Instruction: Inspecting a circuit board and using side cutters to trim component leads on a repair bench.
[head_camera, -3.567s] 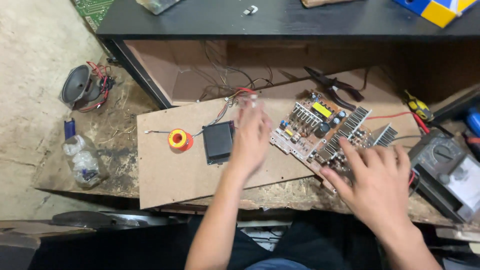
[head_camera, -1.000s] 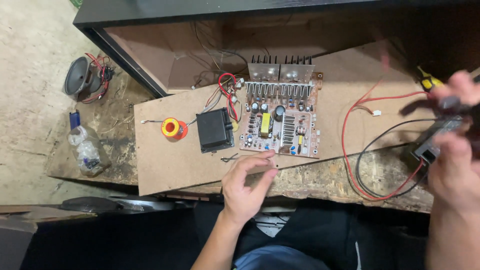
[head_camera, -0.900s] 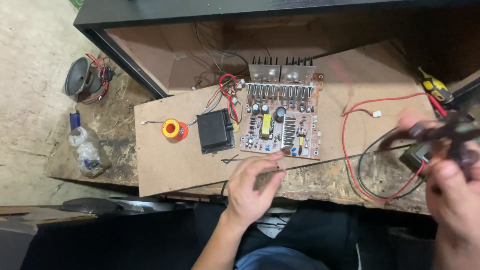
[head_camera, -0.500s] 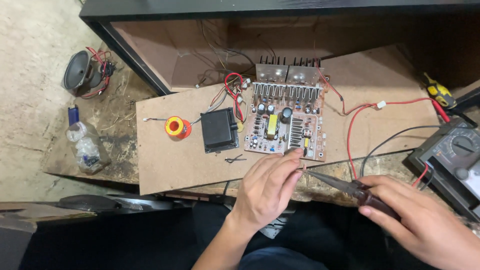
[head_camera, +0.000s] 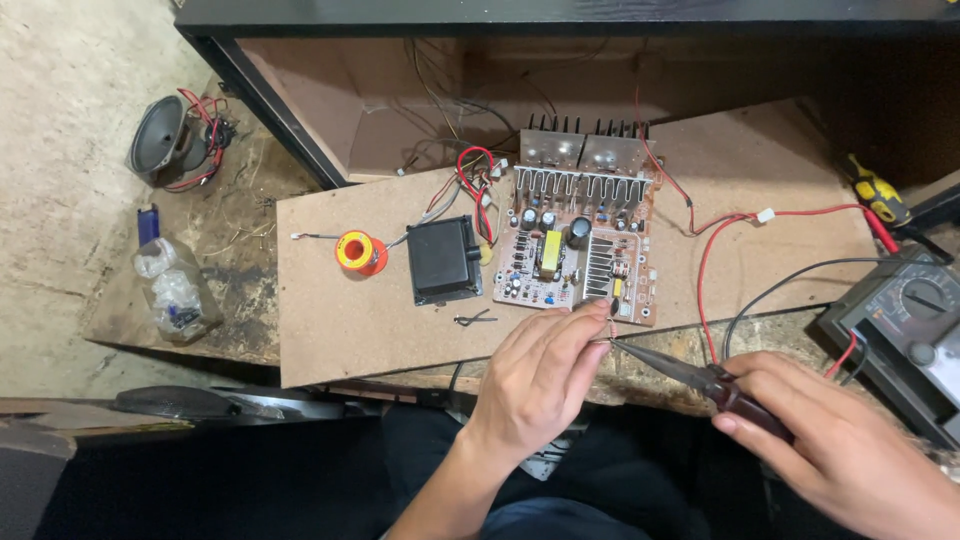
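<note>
While the left hand (head_camera: 535, 385) pinches a thin wire end at the near edge of the brown rectangular circuit board with finned metal heat sinks (head_camera: 585, 240), the right hand (head_camera: 845, 455) is clamped around the dark red handles of slim needle-nose pliers (head_camera: 690, 372), whose tip meets that wire just beside the left fingertips (head_camera: 600, 312). The board lies flat near the middle of the bare fibreboard tabletop (head_camera: 340, 330), close to its front edge, with red wires (head_camera: 715, 250) trailing toward the right edge. Left of it sit a black boxy transformer (head_camera: 443, 260) and a small orange-and-yellow spool of solder (head_camera: 357, 251). A dark analogue multimeter (head_camera: 905, 325) rests off the right corner. By the look of it the work is midway: the board is wired and laid out, the wire gripped, but whether it is joined to the board cannot be told.
</note>
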